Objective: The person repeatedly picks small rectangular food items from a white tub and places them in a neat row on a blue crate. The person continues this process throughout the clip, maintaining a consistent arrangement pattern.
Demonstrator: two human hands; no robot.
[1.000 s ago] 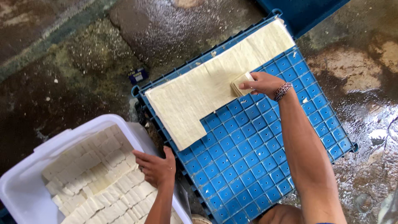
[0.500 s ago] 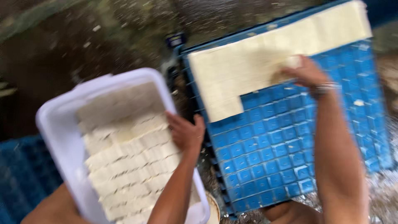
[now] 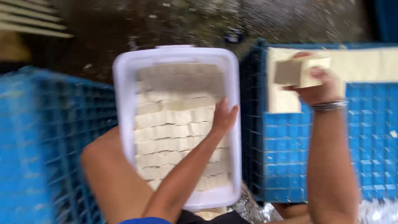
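**Op:** Change since a second ago: right hand [image 3: 319,85] was flat on the pale slab [image 3: 365,64], pulling at a cut piece. Now that block [image 3: 300,70] is off the slab and up in the air, fingers closed around it, above the slab's left end.

**Eng:** Left hand?

**Op:** Left hand [image 3: 224,116] sat at the tub rim before. Now it lies on the packed blocks [image 3: 174,124] inside the white tub [image 3: 124,83], near the right wall. Fingers extended, gripping nothing. (View has swung left too, so the tub now sits centre frame.)

**Eng:** Meaning?

**Op:** My read: one block freed and lifted, midway between blue crate [image 3: 323,166] and tub. The corner where it was cut now shows bare blue grid.

**Eng:** Room to move?

**Op:** Tight. Tub's right wall runs just beside the crate's left edge, only a narrow gap between. Tub looks full across its width, with rows right up to the walls. Second blue crate [image 3: 37,145] on the left, touching or nearly touching my knee [image 3: 112,174]. Far side is wet dark floor [image 3: 166,20], open. Frame is motion-blurred, so I can't tell fine edges.
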